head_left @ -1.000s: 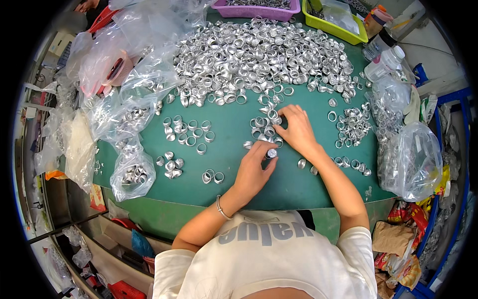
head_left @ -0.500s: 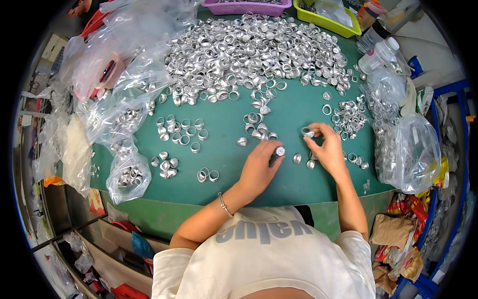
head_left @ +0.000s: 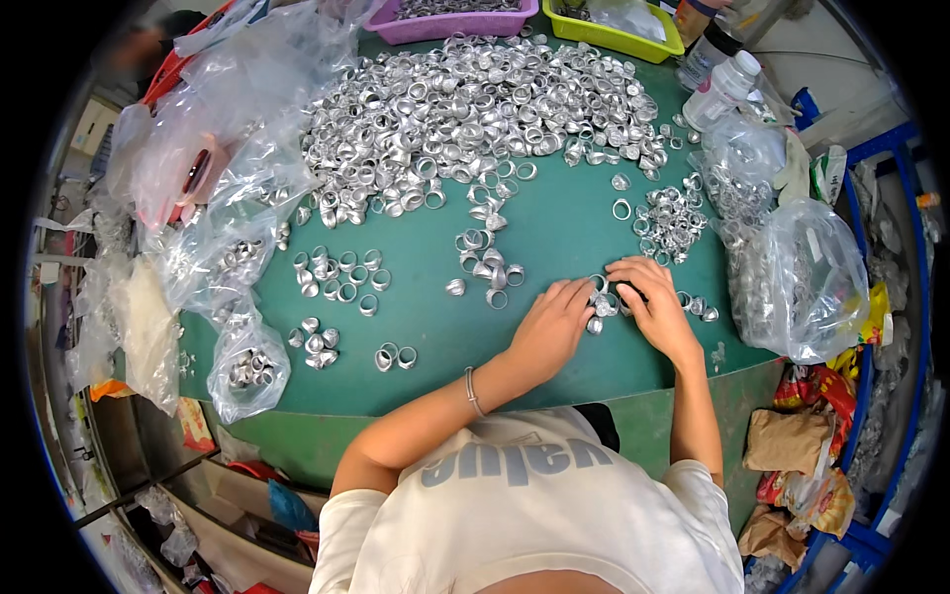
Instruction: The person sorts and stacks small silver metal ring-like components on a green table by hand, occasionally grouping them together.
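Note:
My left hand (head_left: 552, 332) lies low over the green table, its fingers close together and the tips on a silver ring (head_left: 598, 283). Facing it, my right hand (head_left: 657, 309) curls fingers and thumb around another ring, partly hidden beneath them. Between and just below the fingertips sits a small cluster of rings (head_left: 600, 309). To the right of my right hand lie several more rings (head_left: 699, 305). A short trail of rings (head_left: 485, 255) runs from the big heap toward my left hand.
A large heap of silver rings (head_left: 475, 109) covers the far table (head_left: 416, 257). Smaller groups (head_left: 341, 272) lie left, a pile (head_left: 671, 223) right. Plastic bags (head_left: 247, 371) flank both sides. A purple basket (head_left: 450, 24), a yellow-green basket (head_left: 618, 36) and a white bottle (head_left: 722, 91) stand behind.
My left hand has moved right to the small cluster beside my right hand. My right hand has come down from holding a ring above the table. The view has shifted slightly.

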`<state>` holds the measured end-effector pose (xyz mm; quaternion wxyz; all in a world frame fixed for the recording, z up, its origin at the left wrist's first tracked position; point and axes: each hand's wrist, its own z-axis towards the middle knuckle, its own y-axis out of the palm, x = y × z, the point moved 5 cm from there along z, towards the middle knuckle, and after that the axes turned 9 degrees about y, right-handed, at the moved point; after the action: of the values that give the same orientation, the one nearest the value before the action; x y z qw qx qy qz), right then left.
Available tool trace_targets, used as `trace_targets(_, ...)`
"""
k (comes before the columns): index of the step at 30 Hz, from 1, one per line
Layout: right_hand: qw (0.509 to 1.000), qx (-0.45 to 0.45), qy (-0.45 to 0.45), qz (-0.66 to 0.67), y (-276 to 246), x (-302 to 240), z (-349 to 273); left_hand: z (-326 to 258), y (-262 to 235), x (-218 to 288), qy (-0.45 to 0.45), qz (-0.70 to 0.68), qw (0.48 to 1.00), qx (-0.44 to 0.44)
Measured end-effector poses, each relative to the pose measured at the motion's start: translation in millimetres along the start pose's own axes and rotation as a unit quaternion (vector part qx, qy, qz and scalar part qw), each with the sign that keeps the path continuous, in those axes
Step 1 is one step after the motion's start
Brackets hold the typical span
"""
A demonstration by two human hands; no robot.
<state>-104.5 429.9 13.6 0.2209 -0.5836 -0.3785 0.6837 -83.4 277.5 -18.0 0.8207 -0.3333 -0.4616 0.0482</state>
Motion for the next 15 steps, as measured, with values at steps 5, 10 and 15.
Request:
trace_targets(5, 0.996, -0.002, 0.041, 0.076, 7, -19, 21, -13, -32, 1, 0.003, 0.026, 0.995, 0.099)
trace_targets(10, 0.991, 0.062, -0.106, 0.046, 41, -63, 78, -17, -75, -25, -0.087, 0.178, 0.972, 0.128)
trace_targets(15, 0.994, 0.074, -0.083, 0.018, 82, -58, 115, -31, -75, -37, -0.048, 0.208, 0.971, 0.105)
